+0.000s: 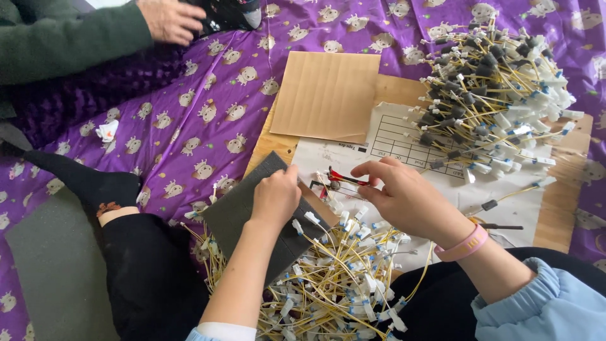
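Observation:
My left hand (276,196) rests on a dark grey foam pad (237,211), fingertips at its upper edge beside a small red-and-black wire piece (341,178). My right hand (401,192), with a pink band on the wrist, pinches the other end of that piece over a printed paper sheet (391,136). Below both hands lies a heap of yellow wires with white connectors (334,284). A second heap, with dark sleeves on the wires (489,95), sits at the upper right.
A brown cardboard sheet (328,95) lies on a wooden board (562,202) over a purple patterned cloth (189,120). Another person's hand (170,19) and green sleeve reach in at the top left. My dark-socked foot (95,183) lies at left.

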